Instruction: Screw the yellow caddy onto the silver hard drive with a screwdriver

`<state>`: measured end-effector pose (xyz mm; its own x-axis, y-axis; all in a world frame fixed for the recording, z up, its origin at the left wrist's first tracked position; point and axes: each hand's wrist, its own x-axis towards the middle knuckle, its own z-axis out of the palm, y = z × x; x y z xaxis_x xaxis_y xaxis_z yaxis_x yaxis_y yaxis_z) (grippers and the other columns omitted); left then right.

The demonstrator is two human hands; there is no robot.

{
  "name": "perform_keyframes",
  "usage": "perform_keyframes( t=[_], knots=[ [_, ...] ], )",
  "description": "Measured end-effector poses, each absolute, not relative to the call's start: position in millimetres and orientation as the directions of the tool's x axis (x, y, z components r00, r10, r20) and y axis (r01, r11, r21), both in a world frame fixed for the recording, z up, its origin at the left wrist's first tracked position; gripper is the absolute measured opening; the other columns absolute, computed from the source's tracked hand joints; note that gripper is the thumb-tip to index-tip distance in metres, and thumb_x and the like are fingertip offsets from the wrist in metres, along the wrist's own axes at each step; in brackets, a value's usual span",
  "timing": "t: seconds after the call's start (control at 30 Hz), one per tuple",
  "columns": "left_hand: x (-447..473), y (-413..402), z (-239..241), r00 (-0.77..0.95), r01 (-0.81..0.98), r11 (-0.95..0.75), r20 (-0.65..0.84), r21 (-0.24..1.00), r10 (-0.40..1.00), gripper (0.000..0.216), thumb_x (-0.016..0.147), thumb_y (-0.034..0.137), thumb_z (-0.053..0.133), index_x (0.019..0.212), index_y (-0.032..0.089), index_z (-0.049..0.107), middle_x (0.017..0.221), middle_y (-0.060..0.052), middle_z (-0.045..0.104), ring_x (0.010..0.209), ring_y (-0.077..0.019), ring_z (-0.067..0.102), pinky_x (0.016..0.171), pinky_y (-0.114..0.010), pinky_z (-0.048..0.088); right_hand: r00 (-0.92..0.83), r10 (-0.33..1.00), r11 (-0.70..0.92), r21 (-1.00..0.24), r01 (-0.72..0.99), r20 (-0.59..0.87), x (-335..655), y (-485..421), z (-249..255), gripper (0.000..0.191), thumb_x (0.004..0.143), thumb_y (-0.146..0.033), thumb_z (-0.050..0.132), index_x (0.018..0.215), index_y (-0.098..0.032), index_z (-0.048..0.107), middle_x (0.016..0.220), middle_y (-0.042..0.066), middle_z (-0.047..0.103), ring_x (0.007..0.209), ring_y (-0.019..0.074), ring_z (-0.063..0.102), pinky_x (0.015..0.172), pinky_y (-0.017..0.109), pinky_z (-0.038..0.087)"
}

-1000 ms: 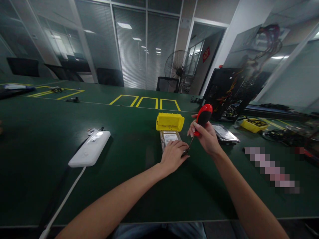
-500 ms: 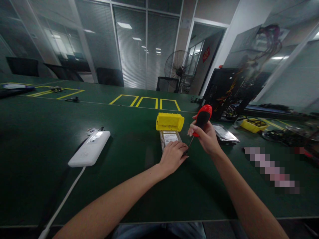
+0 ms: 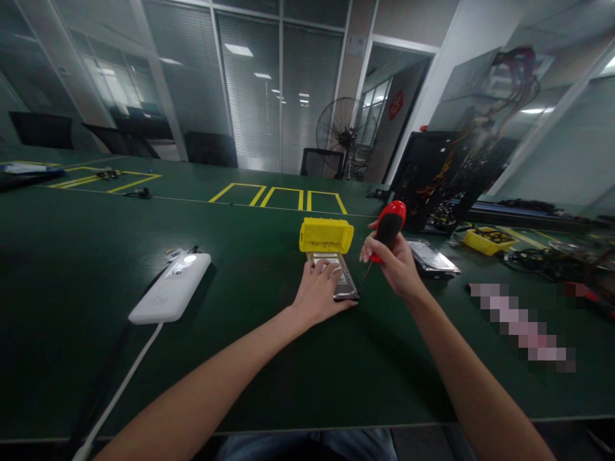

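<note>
A silver hard drive (image 3: 346,289) with a white label lies on the green table, its far end against a yellow plastic bin (image 3: 327,235). My left hand (image 3: 319,288) holds the drive, fingers slightly apart across its top and left side, thumb along the near edge. In my right hand (image 3: 391,259) is a screwdriver (image 3: 391,224) with a red and black handle, gripped by closed fingers. Its thin shaft slants down to the drive's near right corner. Whether the tip sits in a screw is too small to tell.
Left of me lies a white power bank (image 3: 172,291) with a white cable. Another hard drive (image 3: 432,259) lies beyond my right hand. An open computer case (image 3: 427,179), a second yellow bin (image 3: 487,241) and cables stand farther right. A pixelated strip (image 3: 523,330) covers something at right.
My left hand has slid left on the hard drive, spreading its fingers and uncovering the near right part. The screwdriver stays at the same corner, held by my right hand.
</note>
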<state>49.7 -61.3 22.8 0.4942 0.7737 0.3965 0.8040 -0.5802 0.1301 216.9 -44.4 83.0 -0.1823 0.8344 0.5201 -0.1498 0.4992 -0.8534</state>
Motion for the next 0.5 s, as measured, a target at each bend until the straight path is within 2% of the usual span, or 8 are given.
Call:
perform_keyframes(
  t=[0.23,0.5],
  knots=[
    [64.8,-59.5,21.5,0.561,0.79,-0.613,0.366,0.032,0.742,0.074,0.082,0.066,0.042,0.131,0.011,0.045,0.141,-0.016,0.041,0.129,-0.0334,0.033,0.105,-0.049,0.022,-0.17,0.841,0.5,-0.858,-0.119,0.514,216.3,-44.4,83.4,0.028,0.08,-0.029,0.062,0.105,-0.025,0.051,0.069,-0.005,0.051,0.06,0.0097,0.053,0.064,0.029,0.047],
    [71.2,-57.1,17.4,0.578,0.783,-0.622,0.378,-0.01,0.723,0.069,0.084,0.064,0.041,0.129,0.011,0.047,0.136,-0.015,0.046,0.126,-0.0323,0.037,0.104,-0.047,0.024,-0.167,0.844,0.499,-0.86,-0.105,0.51,216.1,-44.7,82.7,0.027,0.081,-0.029,0.062,0.104,-0.025,0.05,0.068,-0.005,0.051,0.059,0.0099,0.053,0.062,0.028,0.046]
  ],
)
